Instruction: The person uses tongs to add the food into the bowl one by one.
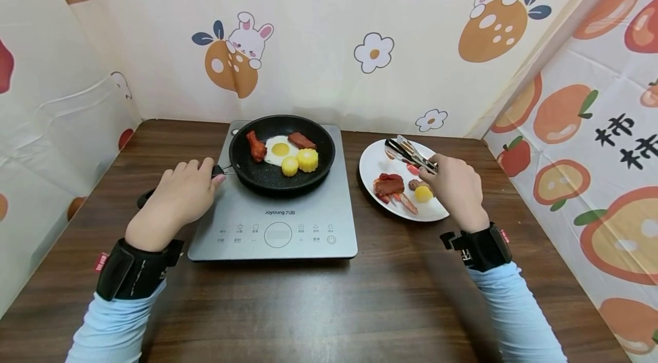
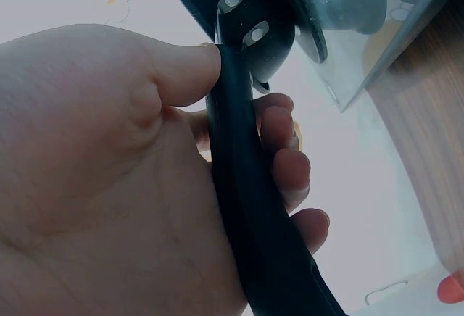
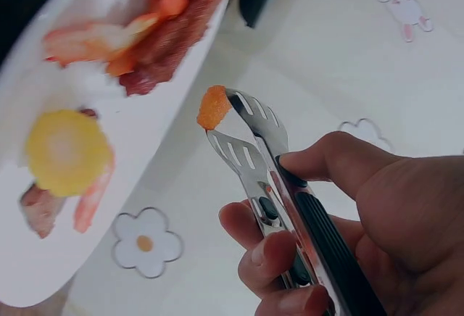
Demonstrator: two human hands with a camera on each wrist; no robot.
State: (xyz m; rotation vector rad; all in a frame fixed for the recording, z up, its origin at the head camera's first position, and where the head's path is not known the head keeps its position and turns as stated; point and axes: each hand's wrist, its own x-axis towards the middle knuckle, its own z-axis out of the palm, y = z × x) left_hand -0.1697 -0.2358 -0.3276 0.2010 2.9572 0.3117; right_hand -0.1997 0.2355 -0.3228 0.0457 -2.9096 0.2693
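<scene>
My left hand (image 1: 177,197) grips the black handle (image 2: 246,171) of a frying pan (image 1: 281,180), fingers wrapped round it and thumb along the top. In the pan lie a fried egg (image 1: 280,149), a drumstick (image 1: 256,146), a reddish-brown meat slice (image 1: 301,141) and two corn pieces (image 1: 307,160). My right hand (image 1: 457,187) holds metal tongs (image 1: 411,155) with black grips over the white plate (image 1: 371,158). Between the tong tips is a small orange-brown crumbed piece (image 3: 212,107). The plate bears meat slices (image 1: 389,185), a corn piece (image 1: 424,194) and shrimp-like pieces (image 3: 90,43).
The pan sits on a silver induction cooktop (image 1: 226,237) with a touch panel at its front. Both stand on a dark wooden table (image 1: 319,306). Printed cloth walls (image 1: 319,66) close off the back and both sides, with the plate near the back wall.
</scene>
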